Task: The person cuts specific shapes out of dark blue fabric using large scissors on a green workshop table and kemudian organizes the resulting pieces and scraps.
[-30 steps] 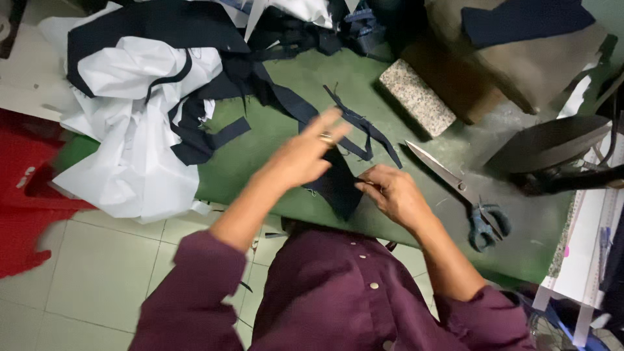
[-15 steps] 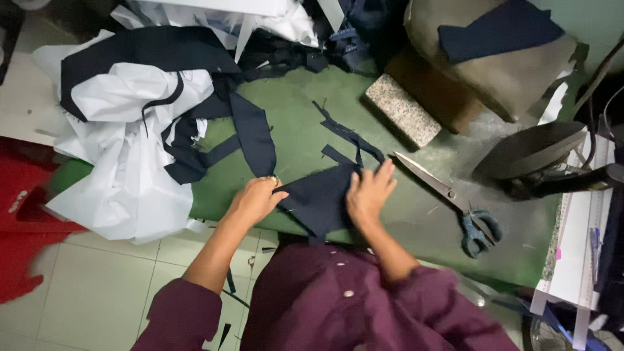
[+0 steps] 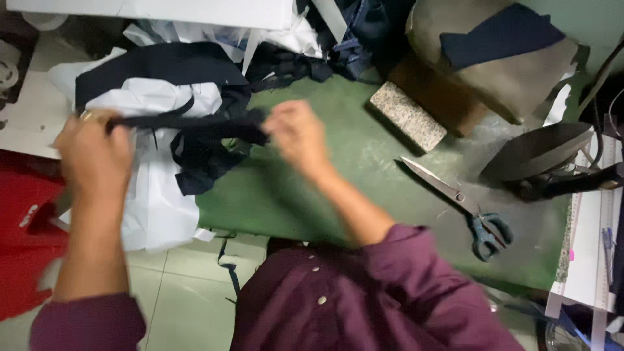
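My left hand (image 3: 94,153) is raised at the left, fingers closed on one end of a dark navy fabric piece (image 3: 195,127). My right hand (image 3: 296,133) grips the other end, so the cloth stretches between them above the left edge of the green table (image 3: 312,195). Both hands are motion-blurred. Under the cloth lies a heap of white fabric (image 3: 156,195) with more navy strips on it.
Large scissors (image 3: 461,205) lie on the green surface to the right. A speckled stone block (image 3: 408,123) sits behind them, an iron (image 3: 539,156) further right. Red cloth (image 3: 26,227) hangs at the lower left over a tiled floor.
Both hands lifted the navy piece off the table centre and carried it left over the white fabric heap; the spot where it lay now shows bare green.
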